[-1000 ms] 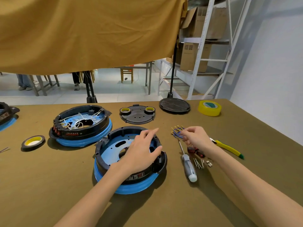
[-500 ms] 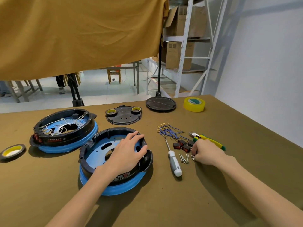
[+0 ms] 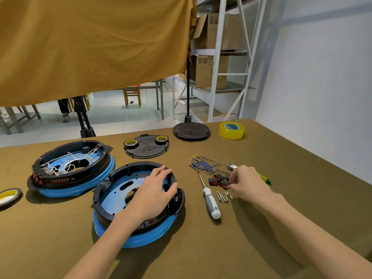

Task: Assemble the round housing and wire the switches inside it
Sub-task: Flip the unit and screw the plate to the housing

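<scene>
The near round housing (image 3: 112,200), a black ring on a blue base, lies in front of me with no wires inside. My left hand (image 3: 153,196) rests on its right rim, fingers curled over the edge. To the right lie small black and red switches (image 3: 216,180). My right hand (image 3: 247,184) pinches one of them at its right side. A bundle of blue wires (image 3: 203,165) with gold terminals lies just beyond the switches. A second housing (image 3: 70,170) with white wires and red switches fitted sits at the left.
A white-handled screwdriver (image 3: 210,200) and several small screws (image 3: 222,196) lie beside the switches. Yellow-handled pliers (image 3: 265,178) show behind my right hand. A black cover plate (image 3: 146,147) carrying two tape rolls, a round black lid (image 3: 191,130), yellow tape (image 3: 231,130) and another tape roll (image 3: 9,195) lie around.
My right hand left the blue wire bundle, dropped to the screws, then shifted up to the switches. My left hand stayed on the housing rim. The camera turned right.
</scene>
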Available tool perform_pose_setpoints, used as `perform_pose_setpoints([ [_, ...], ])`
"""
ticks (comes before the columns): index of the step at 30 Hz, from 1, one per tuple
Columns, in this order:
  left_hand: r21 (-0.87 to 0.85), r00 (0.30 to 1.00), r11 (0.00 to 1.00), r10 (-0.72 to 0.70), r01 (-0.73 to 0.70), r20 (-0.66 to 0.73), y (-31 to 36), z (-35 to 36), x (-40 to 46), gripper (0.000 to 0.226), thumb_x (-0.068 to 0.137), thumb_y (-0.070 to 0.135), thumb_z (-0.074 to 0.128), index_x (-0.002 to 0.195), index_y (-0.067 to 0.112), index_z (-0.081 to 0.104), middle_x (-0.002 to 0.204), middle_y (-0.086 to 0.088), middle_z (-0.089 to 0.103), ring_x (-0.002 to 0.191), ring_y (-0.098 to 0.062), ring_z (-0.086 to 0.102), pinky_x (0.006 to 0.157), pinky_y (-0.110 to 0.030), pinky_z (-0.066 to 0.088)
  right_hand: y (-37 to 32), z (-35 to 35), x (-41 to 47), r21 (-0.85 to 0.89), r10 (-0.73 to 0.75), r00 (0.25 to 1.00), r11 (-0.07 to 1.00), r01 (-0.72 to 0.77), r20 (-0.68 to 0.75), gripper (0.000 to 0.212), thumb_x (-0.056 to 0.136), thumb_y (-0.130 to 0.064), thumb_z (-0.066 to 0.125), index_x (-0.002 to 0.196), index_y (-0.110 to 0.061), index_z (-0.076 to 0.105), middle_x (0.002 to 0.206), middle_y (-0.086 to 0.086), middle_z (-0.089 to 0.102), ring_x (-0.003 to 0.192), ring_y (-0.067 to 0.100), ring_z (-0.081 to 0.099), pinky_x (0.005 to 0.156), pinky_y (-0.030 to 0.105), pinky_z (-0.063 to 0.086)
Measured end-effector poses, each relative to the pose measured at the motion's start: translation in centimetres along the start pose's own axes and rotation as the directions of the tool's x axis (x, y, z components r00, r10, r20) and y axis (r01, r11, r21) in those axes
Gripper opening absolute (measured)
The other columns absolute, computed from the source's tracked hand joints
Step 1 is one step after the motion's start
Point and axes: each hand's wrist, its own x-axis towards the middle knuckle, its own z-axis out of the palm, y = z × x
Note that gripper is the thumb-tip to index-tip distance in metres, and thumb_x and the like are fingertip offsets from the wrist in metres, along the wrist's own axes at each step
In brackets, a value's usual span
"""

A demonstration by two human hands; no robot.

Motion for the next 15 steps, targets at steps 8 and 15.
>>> perform_pose_setpoints([
  [8,-0.05,1.0,0.999,-0.007,0.007,-0.006,-0.2,0.1,0.0,0.067,0.101,0.058,0.047,0.158,0.031,0.027,0.166,0.013,0.023,0.145,-0.014,0.039,0.117,-0.038,0.039,-4.8,-0.8,0.7,0.313,-0.192,0.981,0.931,0.187,-0.012,0.01,0.089,-0.011,0.071,0.087,-0.018,0.078,0.08,-0.003,0.076,0.075,0.012,0.072,0.069,0.025,0.058],
  [15,-0.16,0.997,0.987,-0.039,0.029,-0.061,-0.1,-0.6,-0.3,0.079,0.094,0.055,0.063,0.158,0.032,0.023,0.159,0.01,0.039,0.141,-0.015,0.041,0.111,-0.036,0.039,-11.5,1.6,2.8,0.721,-0.297,0.952,0.645,0.254,-0.07,0.003,0.088,-0.018,0.079,0.09,-0.018,0.081,0.079,-0.001,0.078,0.073,0.016,0.073,0.066,0.028,0.062],
])
